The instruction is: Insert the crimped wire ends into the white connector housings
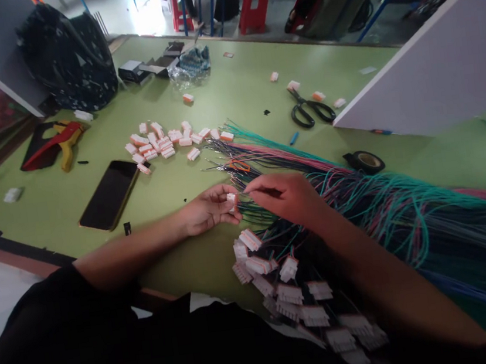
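Note:
Between the thumb and fingers of my left hand (211, 210) is a small white and orange connector housing (231, 200). Just to its right, my right hand (280, 195) pinches a thin wire (246, 191), whose end points at the housing; whether it enters a slot is too small to tell. A large bundle of green, red and dark wires (359, 191) runs under and beyond my right hand to the right edge. Several wired connectors (289, 294) lie in a cluster below my hands. Loose connector housings (162, 139) are piled beyond my left hand.
A phone (109, 195) lies left of my hands, with red-and-yellow pliers (61, 144) farther left. Black scissors (310, 109) and black tape (364, 162) are beyond the wires. A dark bag (66, 59) stands at the back left; a pale panel (431, 58) rises at right.

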`<state>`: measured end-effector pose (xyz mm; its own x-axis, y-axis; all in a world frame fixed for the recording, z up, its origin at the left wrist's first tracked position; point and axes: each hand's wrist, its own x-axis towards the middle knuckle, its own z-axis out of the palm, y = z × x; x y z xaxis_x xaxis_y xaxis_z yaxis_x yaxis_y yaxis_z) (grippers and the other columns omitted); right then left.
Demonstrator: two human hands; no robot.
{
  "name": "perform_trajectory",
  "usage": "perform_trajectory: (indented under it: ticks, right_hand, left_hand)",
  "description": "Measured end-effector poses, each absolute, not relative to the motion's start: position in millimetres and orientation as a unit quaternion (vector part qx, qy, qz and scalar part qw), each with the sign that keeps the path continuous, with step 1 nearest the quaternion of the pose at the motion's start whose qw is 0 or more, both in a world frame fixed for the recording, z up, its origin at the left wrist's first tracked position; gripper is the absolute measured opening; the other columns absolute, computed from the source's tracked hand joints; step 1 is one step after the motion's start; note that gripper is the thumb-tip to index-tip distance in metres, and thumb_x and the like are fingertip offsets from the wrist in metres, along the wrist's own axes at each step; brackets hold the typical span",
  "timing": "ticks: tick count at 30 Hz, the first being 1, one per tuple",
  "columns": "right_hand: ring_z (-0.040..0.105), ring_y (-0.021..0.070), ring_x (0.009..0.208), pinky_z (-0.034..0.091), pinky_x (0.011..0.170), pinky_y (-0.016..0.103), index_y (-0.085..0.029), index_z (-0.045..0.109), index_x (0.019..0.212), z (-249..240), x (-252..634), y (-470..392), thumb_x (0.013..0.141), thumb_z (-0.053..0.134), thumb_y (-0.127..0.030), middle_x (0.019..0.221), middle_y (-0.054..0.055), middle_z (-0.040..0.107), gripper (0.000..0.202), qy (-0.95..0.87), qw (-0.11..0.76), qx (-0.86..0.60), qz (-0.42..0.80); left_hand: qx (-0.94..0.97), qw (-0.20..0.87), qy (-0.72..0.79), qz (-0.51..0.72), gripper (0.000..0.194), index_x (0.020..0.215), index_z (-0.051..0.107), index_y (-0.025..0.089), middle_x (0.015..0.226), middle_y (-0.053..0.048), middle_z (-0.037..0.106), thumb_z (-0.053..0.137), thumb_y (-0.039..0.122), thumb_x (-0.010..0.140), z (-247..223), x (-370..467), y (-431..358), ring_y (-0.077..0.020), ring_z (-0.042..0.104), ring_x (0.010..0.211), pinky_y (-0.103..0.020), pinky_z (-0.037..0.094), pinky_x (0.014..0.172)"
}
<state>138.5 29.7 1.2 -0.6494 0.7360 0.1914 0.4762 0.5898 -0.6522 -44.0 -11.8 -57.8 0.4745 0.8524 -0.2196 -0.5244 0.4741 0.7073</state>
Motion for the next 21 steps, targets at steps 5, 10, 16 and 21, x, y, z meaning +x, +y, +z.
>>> perform_trajectory:
  ticks: [5,10,16,21]
  right_hand:
    - [0.045,0.0082,0.048,0.032,0.052,0.022,-0.019,0.062,0.065,-1.6,140.0,31.9,0.068,0.055,-0.021,0.053,-0.003,0.057,0.008,-0.86,0.181,-0.4,0.259]
    - [0.042,0.0086,0.045,0.03,0.052,0.023,-0.019,0.058,0.058,-1.6,135.3,28.0,0.066,0.052,-0.02,0.049,-0.002,0.054,0.01,-0.861,0.16,-0.433,0.214]
    - [0.044,0.0091,0.047,0.029,0.051,0.023,-0.019,0.058,0.058,-2.8,136.0,27.3,0.067,0.049,-0.02,0.05,-0.001,0.056,0.012,-0.872,0.156,-0.427,0.179]
    - [0.046,0.0101,0.049,0.029,0.052,0.023,-0.018,0.059,0.06,-3.8,135.5,24.9,0.069,0.048,-0.021,0.053,0.0,0.057,0.014,-0.875,0.145,-0.435,0.157]
  left_hand:
    - [0.289,0.812,0.275,0.425,0.025,0.087,0.054,0.014,0.068,0.002,0.064,0.072,0.013,0.069,-60.3,-44.4,-10.7,-0.012,0.066,0.063,-0.024,0.054,0.062]
    - [0.287,0.81,0.277,0.429,0.027,0.087,0.053,0.014,0.066,0.002,0.064,0.072,0.013,0.069,-60.5,-43.9,-11.1,-0.0122,0.066,0.062,-0.024,0.055,0.061]
    - [0.295,0.808,0.276,0.429,0.025,0.088,0.053,0.014,0.067,0.001,0.063,0.07,0.012,0.07,-60.1,-44.3,-11.3,-0.013,0.066,0.064,-0.025,0.054,0.062]
    - [0.294,0.8,0.287,0.437,0.024,0.088,0.053,0.014,0.068,0.002,0.063,0.069,0.012,0.07,-61.1,-43.6,-11.4,-0.0125,0.066,0.063,-0.024,0.054,0.063]
